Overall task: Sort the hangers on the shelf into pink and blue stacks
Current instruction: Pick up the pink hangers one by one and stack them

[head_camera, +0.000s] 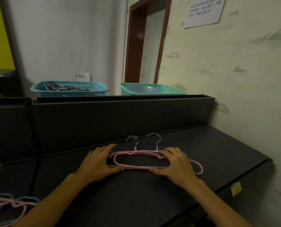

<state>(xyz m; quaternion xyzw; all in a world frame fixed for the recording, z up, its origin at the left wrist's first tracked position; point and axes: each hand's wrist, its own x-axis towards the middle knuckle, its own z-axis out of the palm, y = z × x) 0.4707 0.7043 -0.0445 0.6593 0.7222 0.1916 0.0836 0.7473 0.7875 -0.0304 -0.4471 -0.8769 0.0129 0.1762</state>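
Hands, left [98,163] and right [175,164], pinch pink hangers [136,167]; mixed hangers [9,205] far left; baskets [69,88] behind.

Pink hangers [136,167] with silver hooks [154,140] on a dark grey shelf [202,153]; blue basket [69,89], green basket [169,90]; pink and blue hangers [10,203] mixed at left.

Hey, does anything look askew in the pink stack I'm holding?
Yes. One pink hanger sticks out to the right past the right hand, its hook apart from the other bunched hooks. The left hand holds the other end. Pink and blue hangers also lie mixed at lower left.
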